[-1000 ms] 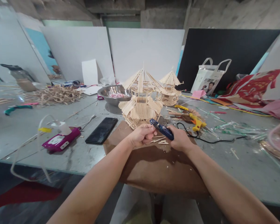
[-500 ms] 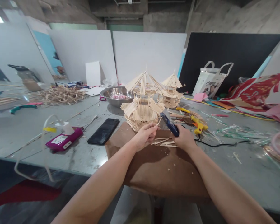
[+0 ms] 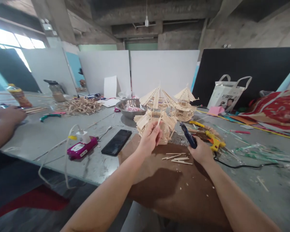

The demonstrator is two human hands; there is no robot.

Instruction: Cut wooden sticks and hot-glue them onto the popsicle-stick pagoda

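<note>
My left hand (image 3: 150, 138) is closed in a pinch on a short wooden stick (image 3: 159, 121), held upright in front of the nearer stick-built pavilion model (image 3: 157, 100). Whether the stick touches the model I cannot tell. My right hand (image 3: 202, 149) grips dark blue pliers (image 3: 189, 136), their jaws pointing up and left, apart from the model. Several loose wooden sticks (image 3: 180, 159) lie between my hands on a brown board (image 3: 157, 180). Behind and to the right stands a second pavilion model (image 3: 183, 100).
A black phone (image 3: 116, 142) and purple power strip (image 3: 82, 148) lie left; a metal bowl (image 3: 130, 109) and stick pile (image 3: 82, 105) stand farther back. Right are a yellow glue gun (image 3: 215, 141), its black cord and plastic scraps (image 3: 256, 149). Another person's hand (image 3: 11, 115) is far left.
My left hand has lifted the stick up in front of the model, away from the pliers. My right hand keeps the pliers, now farther from the left hand. The camera view has tilted up.
</note>
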